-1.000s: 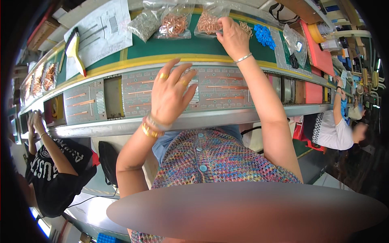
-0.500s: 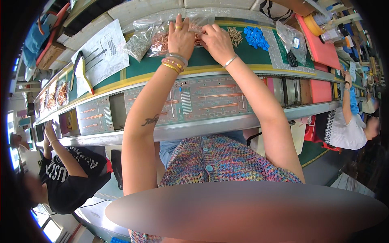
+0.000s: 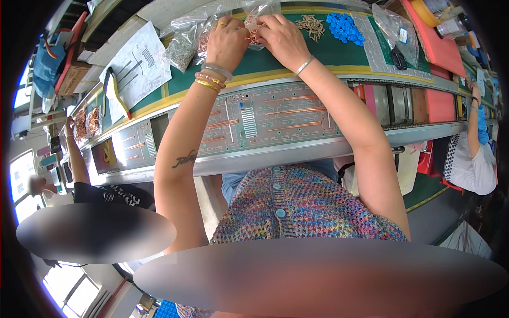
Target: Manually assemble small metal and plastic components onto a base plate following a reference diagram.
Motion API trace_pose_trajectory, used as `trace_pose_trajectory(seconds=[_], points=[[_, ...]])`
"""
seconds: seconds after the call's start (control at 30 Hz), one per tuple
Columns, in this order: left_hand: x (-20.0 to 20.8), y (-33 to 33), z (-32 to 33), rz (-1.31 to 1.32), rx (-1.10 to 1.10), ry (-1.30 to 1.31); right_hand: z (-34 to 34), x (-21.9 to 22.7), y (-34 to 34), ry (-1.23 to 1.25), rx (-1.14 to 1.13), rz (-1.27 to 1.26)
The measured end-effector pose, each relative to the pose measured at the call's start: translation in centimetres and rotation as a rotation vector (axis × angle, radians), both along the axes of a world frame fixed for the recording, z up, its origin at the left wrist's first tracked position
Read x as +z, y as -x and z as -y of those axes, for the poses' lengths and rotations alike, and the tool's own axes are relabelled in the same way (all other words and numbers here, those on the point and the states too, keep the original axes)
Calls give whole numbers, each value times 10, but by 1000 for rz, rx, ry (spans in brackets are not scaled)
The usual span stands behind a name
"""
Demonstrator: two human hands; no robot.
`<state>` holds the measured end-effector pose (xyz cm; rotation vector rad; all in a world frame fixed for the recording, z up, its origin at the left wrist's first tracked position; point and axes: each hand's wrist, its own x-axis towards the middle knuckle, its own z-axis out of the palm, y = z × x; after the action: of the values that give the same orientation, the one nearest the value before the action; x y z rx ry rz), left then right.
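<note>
At the far side of the bench, my left hand point(image 3: 228, 43) bends its fingers over a clear plastic bag point(image 3: 259, 9) of small copper-coloured pieces point(image 3: 254, 36). My right hand point(image 3: 282, 41) closes its fingers on the other side of that bag, a short gap from the left. The fingertips are partly hidden behind the knuckles and the crumpled plastic. Left of my hands lies a second clear bag point(image 3: 182, 52) with small silvery parts. A heap of brownish pegs point(image 3: 310, 26) and a pile of blue pieces point(image 3: 345, 28) sit to the right.
Circuit boards point(image 3: 291, 114) with copper strips lie along the metal-edged line before me. Yellow-handled pliers point(image 3: 115, 94) rest by a drawing sheet point(image 3: 139, 63). Black scissors point(image 3: 398, 57) lie at the right. Co-workers flank me; one's arm point(image 3: 78, 156) reaches in from the left.
My left hand has gone from lying outstretched on the bag to bent fingers. The plastic now stands up between my hands. The co-worker on the left has reached farther along the bench.
</note>
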<state>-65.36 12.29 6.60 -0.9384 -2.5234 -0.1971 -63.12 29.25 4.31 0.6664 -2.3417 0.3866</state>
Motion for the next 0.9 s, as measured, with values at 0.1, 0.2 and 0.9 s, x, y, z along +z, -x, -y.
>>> trace_pose_trajectory(seconds=[0.1,0.2,0.9], points=[[2,-1,3,62,-21,-67,-2,10,-8,79,21,57],[3,-6,7,131,-16,-96,-11,23,-28,169,0,197],[-24,-115,-49,1409,-103,-865,-145,13,-121,3,77,515]])
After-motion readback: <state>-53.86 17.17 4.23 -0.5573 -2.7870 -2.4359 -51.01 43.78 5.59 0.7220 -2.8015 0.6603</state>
